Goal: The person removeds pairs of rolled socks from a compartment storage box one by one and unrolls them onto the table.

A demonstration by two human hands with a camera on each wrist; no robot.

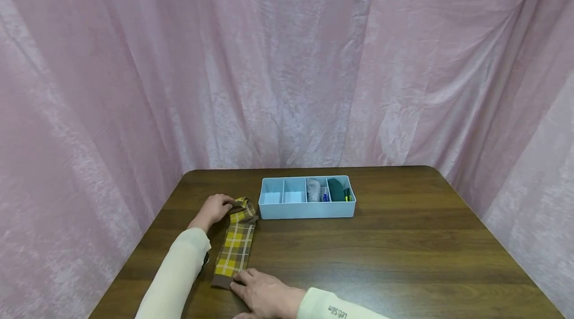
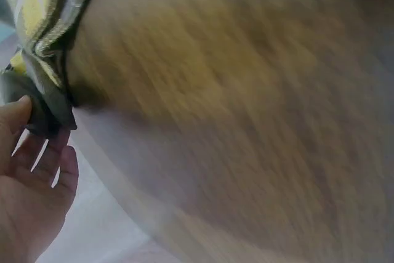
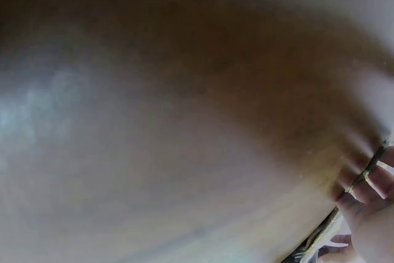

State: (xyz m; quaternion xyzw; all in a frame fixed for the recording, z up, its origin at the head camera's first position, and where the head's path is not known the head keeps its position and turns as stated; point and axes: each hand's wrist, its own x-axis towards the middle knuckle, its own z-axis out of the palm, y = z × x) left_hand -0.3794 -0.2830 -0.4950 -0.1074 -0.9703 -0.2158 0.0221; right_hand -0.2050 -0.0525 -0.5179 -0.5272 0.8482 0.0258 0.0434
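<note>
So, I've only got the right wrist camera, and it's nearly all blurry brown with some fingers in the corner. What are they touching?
Observer: The right hand is touching the brown near end of what looks like a yellow plaid sock.
Operator: Ooh! What's the left hand doing?
Observer: It's pinching the sock's folded far end.
Operator: Is anything else on the table?
Observer: Yes, a pale blue box with compartments, just to the right of the sock's far end.
</note>
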